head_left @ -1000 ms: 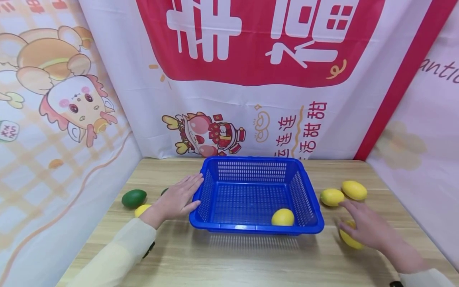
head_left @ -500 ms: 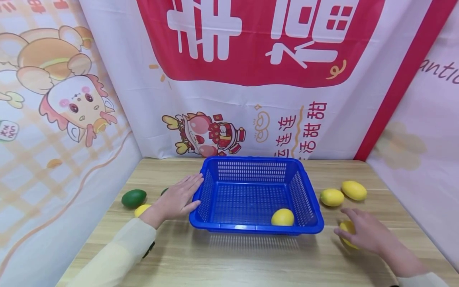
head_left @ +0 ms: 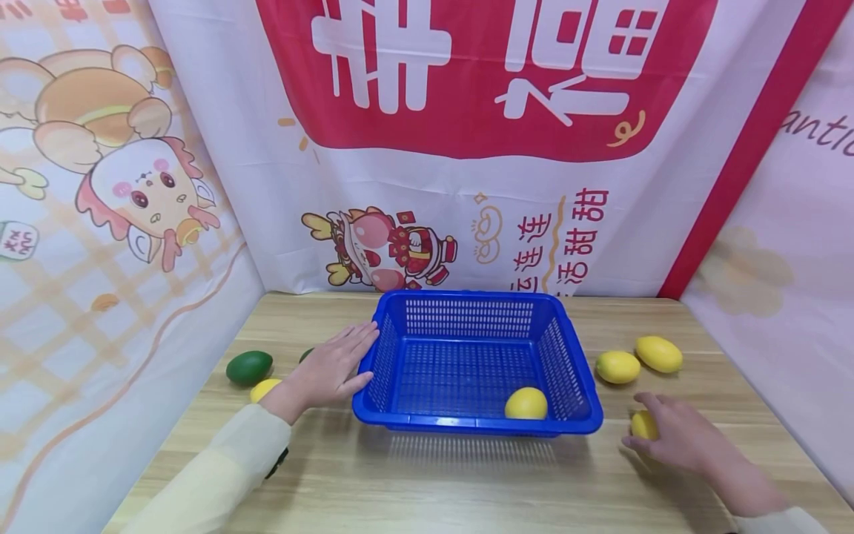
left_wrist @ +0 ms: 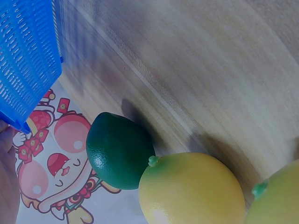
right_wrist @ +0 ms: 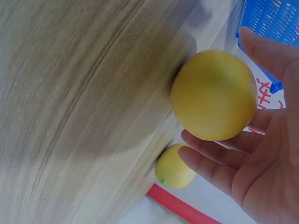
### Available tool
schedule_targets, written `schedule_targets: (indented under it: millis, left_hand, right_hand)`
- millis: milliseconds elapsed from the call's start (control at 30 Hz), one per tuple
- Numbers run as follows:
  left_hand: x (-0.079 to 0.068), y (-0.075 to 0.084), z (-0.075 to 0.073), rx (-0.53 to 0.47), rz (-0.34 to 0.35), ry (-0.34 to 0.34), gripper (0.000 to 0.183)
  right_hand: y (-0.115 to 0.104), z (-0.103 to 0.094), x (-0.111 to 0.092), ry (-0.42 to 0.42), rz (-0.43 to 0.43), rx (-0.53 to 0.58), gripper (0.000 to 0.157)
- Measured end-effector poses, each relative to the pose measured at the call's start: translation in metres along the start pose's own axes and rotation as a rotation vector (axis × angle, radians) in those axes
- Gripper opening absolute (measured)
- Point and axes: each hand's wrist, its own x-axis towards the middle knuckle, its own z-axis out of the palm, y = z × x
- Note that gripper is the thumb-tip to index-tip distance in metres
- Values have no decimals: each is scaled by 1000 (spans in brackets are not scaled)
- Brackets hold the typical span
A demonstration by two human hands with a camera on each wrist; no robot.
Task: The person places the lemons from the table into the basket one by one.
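My left hand [head_left: 327, 374] rests with straight fingers on the left rim of a blue plastic basket [head_left: 440, 424]. One lemon [head_left: 526, 404] lies inside, near the basket's front right corner. To the right of the basket, my right hand [head_left: 687, 434] is around another lemon [right_wrist: 214, 95] on the table. In the right wrist view the fingers [right_wrist: 219, 156] reach past this lemon's far side, while the thumb [right_wrist: 266, 49] stands apart from it. From the head, that hand covers part of the lemon.
Two lemons, a nearer one [head_left: 617, 367] and a farther one [head_left: 659, 354], lie beyond my right hand. By my left forearm are a dark green lemon-shaped fruit [head_left: 250, 368] and a partly hidden lemon [head_left: 264, 390]. Another green fruit [head_left: 305, 355] peeks out behind that hand. Printed cloth walls enclose the table.
My right hand has come slightly nearer and settled around the lemon, which now shows less. That lemon has shifted slightly. The left hand and basket stay put.
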Motion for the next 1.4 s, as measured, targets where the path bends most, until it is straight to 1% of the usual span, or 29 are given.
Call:
schedule_targets:
  millis: [200, 367, 533, 867, 1133, 1400]
  left_hand:
    - [0, 0, -1, 1, -4, -11, 72]
    - [1, 0, -2, 4, -8, -22, 72]
    - [1, 1, -3, 0, -2, -15, 72]
    - [1, 0, -2, 7, 5, -14, 72]
    - [1, 0, 0, 4, 4, -6, 72]
    - [0, -1, 0, -1, -11, -20, 72]
  right_hand:
    - [2, 3, 1, -8, -7, 1, 77]
    - [2, 3, 2, -29, 10, -9, 73]
    - [1, 2, 2, -50, 15, -20, 68]
    - [-3, 1, 1, -61, 15, -13, 65]
    - [-3, 1, 2, -33, -11, -17, 66]
    - [-3, 2, 3, -25, -34, -24, 63]
